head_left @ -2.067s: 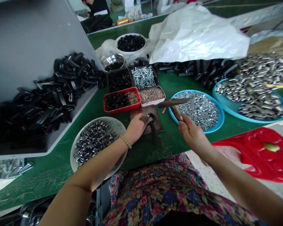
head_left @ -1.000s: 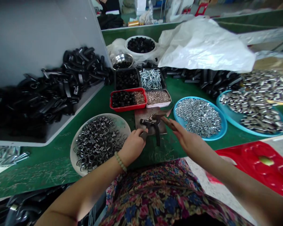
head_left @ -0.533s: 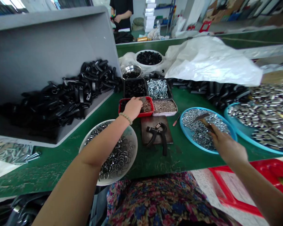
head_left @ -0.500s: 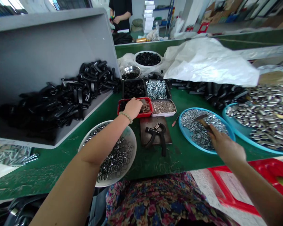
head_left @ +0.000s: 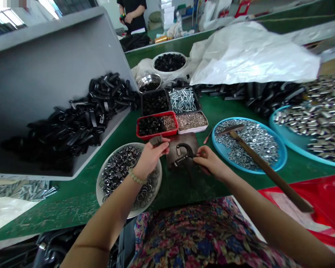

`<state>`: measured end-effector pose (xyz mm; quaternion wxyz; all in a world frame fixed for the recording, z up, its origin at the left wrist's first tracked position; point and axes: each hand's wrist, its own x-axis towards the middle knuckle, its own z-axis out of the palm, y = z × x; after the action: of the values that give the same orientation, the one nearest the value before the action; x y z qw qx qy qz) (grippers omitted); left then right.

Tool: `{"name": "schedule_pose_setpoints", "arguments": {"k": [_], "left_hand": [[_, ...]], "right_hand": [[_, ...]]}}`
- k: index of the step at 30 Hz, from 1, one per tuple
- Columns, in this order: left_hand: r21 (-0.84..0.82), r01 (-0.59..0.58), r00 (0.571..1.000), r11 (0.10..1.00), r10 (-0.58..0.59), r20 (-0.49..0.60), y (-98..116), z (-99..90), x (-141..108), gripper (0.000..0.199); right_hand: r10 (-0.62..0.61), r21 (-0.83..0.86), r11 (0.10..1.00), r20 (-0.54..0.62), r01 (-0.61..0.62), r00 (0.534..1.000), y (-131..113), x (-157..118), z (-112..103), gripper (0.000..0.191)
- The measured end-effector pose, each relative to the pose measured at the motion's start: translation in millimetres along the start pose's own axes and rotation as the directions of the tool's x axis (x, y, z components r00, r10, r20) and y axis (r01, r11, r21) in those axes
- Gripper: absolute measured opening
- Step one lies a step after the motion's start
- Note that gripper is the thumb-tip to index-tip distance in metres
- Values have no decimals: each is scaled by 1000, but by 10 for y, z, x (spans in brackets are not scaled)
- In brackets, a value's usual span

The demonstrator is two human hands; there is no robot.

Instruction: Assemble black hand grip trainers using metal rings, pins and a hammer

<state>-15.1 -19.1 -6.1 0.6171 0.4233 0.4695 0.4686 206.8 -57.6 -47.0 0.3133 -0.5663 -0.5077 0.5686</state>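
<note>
Right hand (head_left: 210,163) fingers pinch black spring hand grip (head_left: 182,159) on dark plate (head_left: 190,140); left hand (head_left: 150,160) fingers hold small dark piece (head_left: 156,140) beside plate.

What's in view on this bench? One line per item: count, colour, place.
grey bin: one, grey, bench left
spring clips: many, black, heaped in bin
bowl: one, white, far end, black parts inside
steel bowl: one, silver, beside it
bolts: many, silver, black tray
red tray: one, red, black parts and brass bits
ring plate: one, white, silver rings, front
nut plate: one, blue, silver nuts
hammer: one, brown handle, across nut plate
plastic sheet: one, white, far side
metal plate: one, dark, centre
spring clamp: one, black, on metal plate
left hand: holding small dark piece
right hand: on spring clamp
</note>
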Motion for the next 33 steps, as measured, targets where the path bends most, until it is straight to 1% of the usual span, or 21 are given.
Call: {"name": "schedule_pose_setpoints", "arguments": {"k": [1, 2, 3, 5, 8, 11, 15, 18, 20, 22, 23, 24, 25, 26, 27, 28, 29, 30, 31, 32, 33], "left_hand": [[-111, 39, 999, 993, -41, -18, -56, 26, -92, 23], [-200, 73, 997, 977, -79, -22, -99, 56, -165, 24], [-272, 105, 994, 956, -113, -13, -127, 90, -219, 25], [-379, 163, 986, 911, -163, 33, -149, 156, -282, 25], [-453, 202, 979, 868, -169, 112, -146, 227, -309, 25], [-456, 222, 974, 862, -172, 149, -159, 259, -313, 24], [-456, 240, 970, 857, -187, 157, -192, 286, -343, 23], [-453, 272, 957, 849, -189, 221, -220, 303, -379, 24], [-464, 304, 945, 832, -201, 259, -241, 300, -384, 29], [-450, 310, 944, 837, -215, 252, -256, 269, -359, 37], [-411, 292, 952, 864, -219, 216, -258, 240, -339, 40], [-338, 256, 964, 906, -213, 160, -255, 201, -318, 41], [-232, 206, 978, 951, -189, 92, -247, 155, -300, 41], [-111, 146, 989, 983, -145, 20, -237, 105, -293, 41], [4, 88, 995, 996, -87, -38, -227, 56, -299, 40], [93, 39, 997, 995, -32, -76, -223, 13, -321, 38], [145, 15, 996, 989, -2, -86, -229, -19, -361, 34], [165, 23, 997, 986, -11, -70, -248, -35, -414, 29], [166, 57, 998, 985, -51, -37, -281, -29, -478, 24], [159, 110, 994, 981, -113, 12, -325, 0, -545, 20], [152, 160, 983, 975, -171, 62, -374, 53, -608, 18]], "right_hand": [[27, 207, 977, 68, -41, 997, 15, -40, -30, 35], [33, 361, 930, 115, -73, 993, 19, -89, -47, 35], [27, 464, 881, 136, -88, 990, 14, -140, -48, 35], [25, 567, 818, 133, -97, 991, -10, -228, -16, 34], [61, 639, 755, 154, -147, 986, -25, -284, 51, 36], [69, 695, 698, 175, -173, 982, 0, -293, 60, 37], [44, 688, 702, 215, -184, 976, 19, -324, 19, 31], [38, 672, 715, 237, -192, 971, 4, -326, 13, 33], [46, 642, 742, 239, -193, 970, -30, -309, 17, 35], [59, 561, 811, 203, -165, 977, -113, -300, 6, 34], [54, 471, 873, 162, -125, 985, -181, -308, -7, 32], [22, 328, 943, 109, -57, 994, -263, -329, -24, 29], [-48, 130, 991, 47, 41, 998, -356, -360, -42, 27], [-149, -107, 983, -9, 148, 989, -448, -400, -57, 25], [-266, -346, 908, -44, 235, 963, -529, -442, -65, 27], [-369, -549, 787, -51, 283, 928, -589, -478, -64, 31], [-439, -699, 654, -40, 288, 898, -623, -502, -54, 34], [-463, -799, 541, -23, 262, 886, -629, -510, -35, 35], [-446, -859, 457, 1, 229, 895, -614, -503, -11, 36], [-403, -889, 407, 30, 209, 915, -589, -487, 17, 34], [-359, -895, 394, 59, 208, 931, -565, -468, 49, 33]]}}
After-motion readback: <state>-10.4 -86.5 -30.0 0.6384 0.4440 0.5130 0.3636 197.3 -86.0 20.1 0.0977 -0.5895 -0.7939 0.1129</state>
